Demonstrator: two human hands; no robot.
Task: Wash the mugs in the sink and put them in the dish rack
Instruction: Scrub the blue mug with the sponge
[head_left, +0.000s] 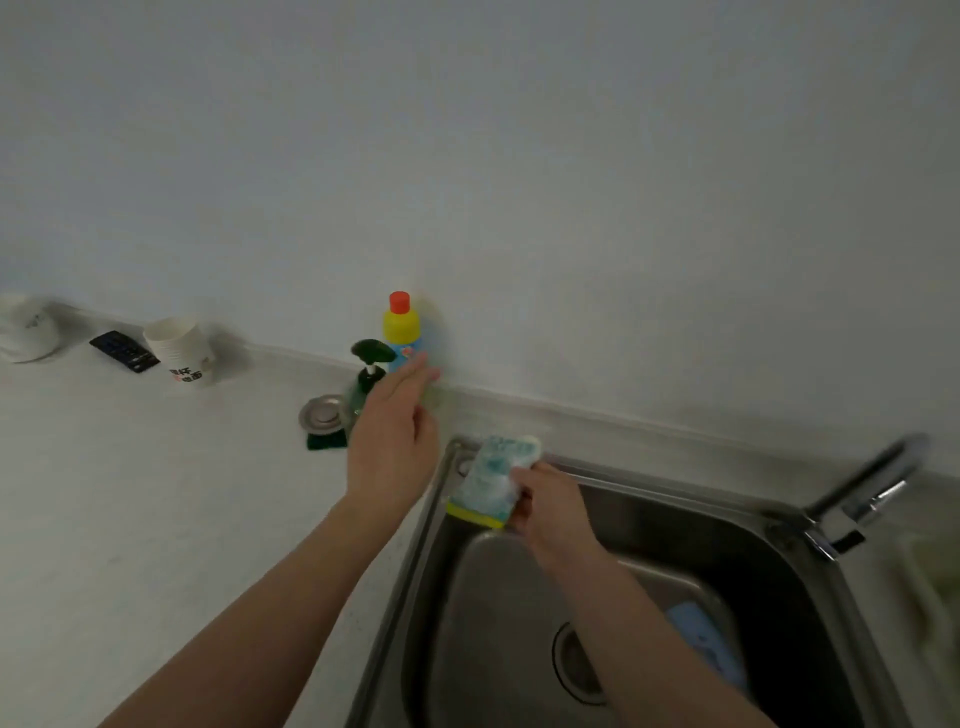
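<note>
My right hand grips a foamy sponge with a yellow underside over the back left corner of the steel sink. My left hand is stretched out with straight fingers over the counter, its fingertips at the yellow bottle with a red cap and just right of the green pump soap dispenser. It holds nothing. A light blue object, partly hidden by my right forearm, lies in the sink's basin. No mug is plainly visible in the sink.
A sink strainer plug and a dark green scrub pad lie left of the dispenser. A stack of paper cups, a black remote and a white cup sit at the far left. The faucet stands right.
</note>
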